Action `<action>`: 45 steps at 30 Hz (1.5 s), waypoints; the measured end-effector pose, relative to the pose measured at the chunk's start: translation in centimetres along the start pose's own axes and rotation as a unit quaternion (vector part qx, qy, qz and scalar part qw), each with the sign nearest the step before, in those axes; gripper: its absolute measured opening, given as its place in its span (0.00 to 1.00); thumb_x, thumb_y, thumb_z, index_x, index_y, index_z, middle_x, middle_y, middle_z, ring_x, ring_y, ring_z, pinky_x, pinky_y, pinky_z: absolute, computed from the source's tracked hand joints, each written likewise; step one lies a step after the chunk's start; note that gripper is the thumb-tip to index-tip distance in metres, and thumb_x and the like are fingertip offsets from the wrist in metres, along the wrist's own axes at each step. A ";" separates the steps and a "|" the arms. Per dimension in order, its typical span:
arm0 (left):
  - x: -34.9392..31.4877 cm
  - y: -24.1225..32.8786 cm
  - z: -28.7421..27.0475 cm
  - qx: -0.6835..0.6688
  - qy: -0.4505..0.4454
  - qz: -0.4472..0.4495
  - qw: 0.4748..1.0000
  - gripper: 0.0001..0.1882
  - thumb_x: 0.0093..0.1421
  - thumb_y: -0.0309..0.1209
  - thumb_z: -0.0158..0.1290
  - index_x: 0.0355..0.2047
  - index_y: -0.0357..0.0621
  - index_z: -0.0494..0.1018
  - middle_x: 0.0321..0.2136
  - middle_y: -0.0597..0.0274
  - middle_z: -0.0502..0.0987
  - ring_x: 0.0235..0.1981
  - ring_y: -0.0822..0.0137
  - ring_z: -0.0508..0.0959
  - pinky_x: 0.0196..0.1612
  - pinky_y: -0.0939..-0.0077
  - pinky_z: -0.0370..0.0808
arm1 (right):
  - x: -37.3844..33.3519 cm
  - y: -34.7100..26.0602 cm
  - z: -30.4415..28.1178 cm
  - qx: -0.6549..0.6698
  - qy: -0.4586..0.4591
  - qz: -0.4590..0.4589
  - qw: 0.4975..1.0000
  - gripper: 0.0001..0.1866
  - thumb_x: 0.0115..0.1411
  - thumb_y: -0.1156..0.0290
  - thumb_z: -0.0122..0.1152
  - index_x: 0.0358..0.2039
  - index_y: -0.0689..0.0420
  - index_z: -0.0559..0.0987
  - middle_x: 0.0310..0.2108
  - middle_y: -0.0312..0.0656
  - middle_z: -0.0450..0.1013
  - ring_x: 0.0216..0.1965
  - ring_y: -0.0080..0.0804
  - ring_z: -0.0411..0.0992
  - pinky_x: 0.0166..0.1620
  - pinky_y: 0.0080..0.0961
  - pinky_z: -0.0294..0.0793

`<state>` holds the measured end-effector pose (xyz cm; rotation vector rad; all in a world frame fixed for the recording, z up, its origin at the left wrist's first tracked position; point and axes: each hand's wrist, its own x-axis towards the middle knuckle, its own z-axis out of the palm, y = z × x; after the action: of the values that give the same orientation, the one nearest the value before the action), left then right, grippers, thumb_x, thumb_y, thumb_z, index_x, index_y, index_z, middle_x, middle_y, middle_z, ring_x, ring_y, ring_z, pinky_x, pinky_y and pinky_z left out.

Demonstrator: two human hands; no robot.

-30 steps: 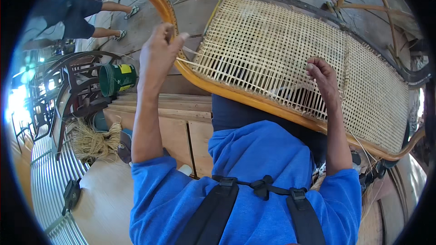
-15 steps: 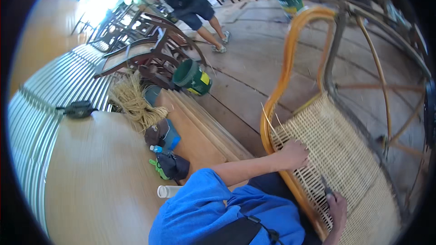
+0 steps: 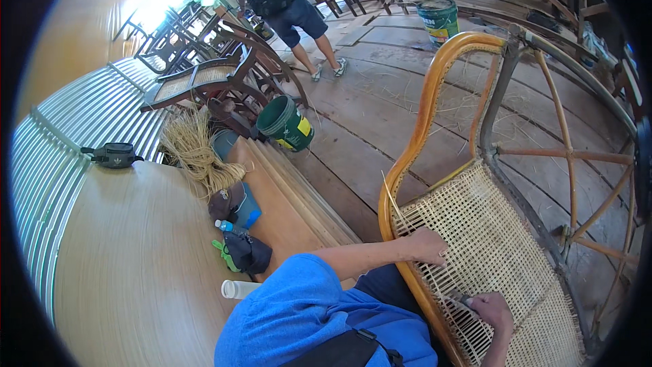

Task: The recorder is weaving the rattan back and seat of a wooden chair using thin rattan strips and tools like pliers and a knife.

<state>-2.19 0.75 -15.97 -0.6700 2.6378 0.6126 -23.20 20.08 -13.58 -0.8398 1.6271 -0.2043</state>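
Note:
A woven cane panel fills a frame of orange-brown bent wood, tilted on my right. My left hand is closed in a fist over the weave near the frame's left side; what its fingers hold is hidden. My right hand is closed round a small dark tool, whose tip points left into the more open, slatted strip of weave. Loose pale cane strands stick up at the panel's upper left corner, beyond my left hand.
A wooden board lies on my left with a black waist bag, a bundle of cane strands and a dark cap about it. Green buckets stand on the plank floor. Farther off are dark chairs and a standing person.
My right hand has moved up and left along the weave, its tool turning from pointing away to pointing left. My left hand has shifted slightly down and left, and its fingers look more curled. The view has shifted.

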 end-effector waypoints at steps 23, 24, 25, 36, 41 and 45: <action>0.0 -0.1 0.6 -0.050 0.024 -0.048 0.997 0.20 0.46 0.50 0.52 0.22 0.45 0.77 0.21 0.53 0.76 0.27 0.52 0.77 0.31 0.58 0.72 | -0.2 4.9 2.2 0.192 0.258 -0.100 0.942 0.12 0.55 0.67 0.55 0.19 0.62 0.75 0.12 0.34 0.66 0.12 0.20 0.62 0.16 0.19 0.61; 0.1 -0.1 0.8 -0.043 0.029 -0.050 0.997 0.22 0.47 0.52 0.51 0.22 0.45 0.77 0.21 0.52 0.76 0.27 0.51 0.77 0.31 0.57 0.72 | 2.3 7.5 3.0 0.112 0.312 -0.102 0.938 0.13 0.53 0.67 0.58 0.19 0.63 0.74 0.12 0.37 0.66 0.13 0.22 0.62 0.18 0.22 0.62; 0.0 0.0 0.7 -0.047 0.036 -0.058 0.997 0.22 0.47 0.52 0.51 0.22 0.45 0.77 0.21 0.52 0.76 0.27 0.51 0.77 0.31 0.57 0.72 | 1.9 6.8 3.0 0.105 0.307 -0.108 0.940 0.13 0.53 0.67 0.58 0.19 0.63 0.74 0.12 0.37 0.66 0.13 0.22 0.62 0.18 0.22 0.62; -0.8 0.4 1.6 -0.031 0.128 -0.034 0.991 0.23 0.52 0.54 0.48 0.22 0.46 0.77 0.19 0.52 0.76 0.24 0.51 0.77 0.27 0.58 0.72 | 3.4 10.6 4.2 0.313 0.356 -0.151 0.867 0.19 0.56 0.57 0.58 0.19 0.59 0.70 0.12 0.32 0.61 0.14 0.18 0.58 0.17 0.19 0.57; -0.7 0.8 1.4 -0.019 0.112 -0.047 0.992 0.26 0.54 0.57 0.45 0.22 0.47 0.77 0.19 0.53 0.76 0.24 0.52 0.77 0.28 0.57 0.72 | 2.3 10.1 3.8 0.448 0.357 -0.138 0.808 0.19 0.59 0.53 0.55 0.22 0.55 0.66 0.11 0.31 0.59 0.08 0.17 0.56 0.10 0.15 0.54; -0.5 0.8 1.2 -0.013 0.109 -0.039 0.993 0.27 0.55 0.58 0.44 0.23 0.48 0.76 0.18 0.54 0.75 0.23 0.53 0.77 0.27 0.58 0.71 | 2.1 9.7 3.3 0.461 0.366 -0.111 0.801 0.18 0.60 0.53 0.53 0.23 0.54 0.66 0.11 0.33 0.61 0.08 0.18 0.57 0.10 0.16 0.55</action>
<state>-1.91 2.13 -16.53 -0.8889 2.7900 0.5820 -24.06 26.81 -21.49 -0.1468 1.7924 -1.5171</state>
